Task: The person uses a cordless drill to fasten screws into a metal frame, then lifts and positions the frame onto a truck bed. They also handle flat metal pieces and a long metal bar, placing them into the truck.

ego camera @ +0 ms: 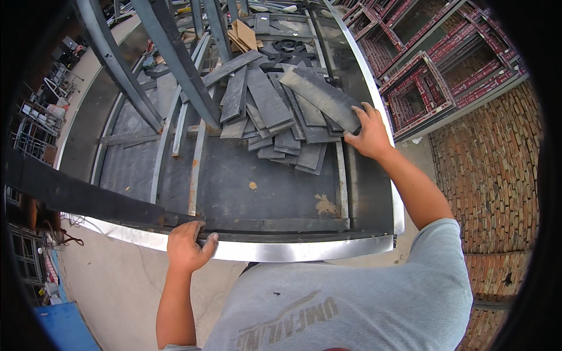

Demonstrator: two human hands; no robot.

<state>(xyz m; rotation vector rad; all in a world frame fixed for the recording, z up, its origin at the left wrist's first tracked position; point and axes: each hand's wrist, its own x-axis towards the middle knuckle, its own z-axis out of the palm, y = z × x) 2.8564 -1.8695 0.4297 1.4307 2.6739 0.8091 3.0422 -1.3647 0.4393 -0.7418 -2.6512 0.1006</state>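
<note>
My right hand (pixel 372 134) grips the near right end of a long, dusty grey flat strip (pixel 320 96), thumb at its lower corner and fingers over the top edge. That strip slants across the right side of a loose pile of similar grey strips (pixel 268 96). My left hand (pixel 189 245) is curled over the shiny metal rim (pixel 281 251) of a large dark framed bed, its thumb apart from the fingers. Close by those fingers is the end of a dark beam (pixel 88 191).
Steel posts (pixel 175 61) rise from the bed at left. Metal bars (pixel 197 171) cross its floor. Folded cardboard (pixel 243 35) and black straps (pixel 292 49) lie behind the pile. Red-and-white frames (pixel 421 87) lean against a brick surface (pixel 487 162) at right. A blue panel (pixel 66 327) is lower left.
</note>
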